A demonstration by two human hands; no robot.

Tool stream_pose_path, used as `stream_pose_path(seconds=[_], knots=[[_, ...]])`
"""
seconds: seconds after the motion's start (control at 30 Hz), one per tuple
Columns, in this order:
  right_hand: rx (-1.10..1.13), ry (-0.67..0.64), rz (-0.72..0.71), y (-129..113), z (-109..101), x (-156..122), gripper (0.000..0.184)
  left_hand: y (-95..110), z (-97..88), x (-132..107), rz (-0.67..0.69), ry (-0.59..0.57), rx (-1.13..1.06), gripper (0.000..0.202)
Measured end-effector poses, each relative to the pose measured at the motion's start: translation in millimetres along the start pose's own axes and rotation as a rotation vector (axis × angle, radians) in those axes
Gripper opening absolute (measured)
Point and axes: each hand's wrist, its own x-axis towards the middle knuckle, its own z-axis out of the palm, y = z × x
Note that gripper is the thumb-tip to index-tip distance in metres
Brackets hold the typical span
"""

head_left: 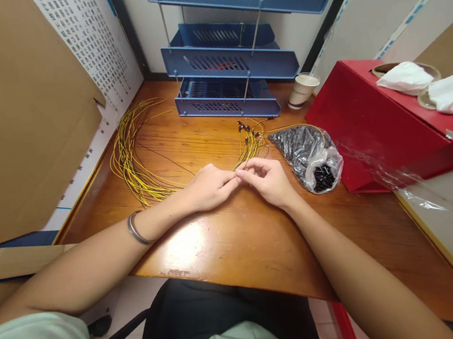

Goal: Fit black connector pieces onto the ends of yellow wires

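This looks like a small assembly workplace, perhaps a workshop corner or an office desk; the close view leaves that unsettled. The wooden counter [227,241] carries bundled yellow wires [122,160] on the left and a plastic bag of small black parts [301,148] on the right. Blue tiered trays [254,64] and a paper cup [302,93] at the far side suggest office use.

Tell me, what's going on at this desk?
A person's left hand and right hand meet fingertip to fingertip at a bunch of yellow and black wires on a wooden table. What the fingertips pinch is too small to make out. The wires curve away to the left, and their dark-tipped ends lie just beyond the hands. A clear bag of small black pieces lies beside the right hand.
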Motion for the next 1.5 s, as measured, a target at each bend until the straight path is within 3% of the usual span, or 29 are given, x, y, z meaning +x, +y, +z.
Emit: stream_pose_path(seconds=[0.3,0.47,0.53,0.8,0.93,1.0,1.17,1.23,1.5], knots=[[0.0,0.019,0.019,-6,0,1,0.039,-2,2.5,-1,0.017,0.026,0.003,0.051],[0.2,0.224,0.046,2,-2,6,0.042,0,1.1,-1,0.003,0.021,-0.002,0.051],[0.276,0.25,0.075,4,-4,7,0.043,0,0.6,-1,0.0,0.013,-0.011,0.05],[0.031,-0.003,-0.005,-3,-3,2,0.038,-1,1.1,-1,0.005,0.011,0.011,0.049],[-0.011,-0.037,-0.019,-3,-2,1,0.034,-1,1.0,-1,0.008,0.002,0.011,0.046],[-0.004,0.003,-0.025,-2,-2,2,0.034,-1,0.8,-1,0.008,0.01,0.006,0.048],[0.235,0.331,0.06,4,-4,7,0.039,0,-0.3,-1,0.003,0.027,-0.013,0.049],[0.299,0.382,0.07,4,-4,9,0.043,0,-0.7,-1,0.002,0.03,-0.015,0.05],[0.099,0.065,0.0,-5,-2,1,0.039,0,0.3,-2,0.011,0.018,-0.003,0.05]])
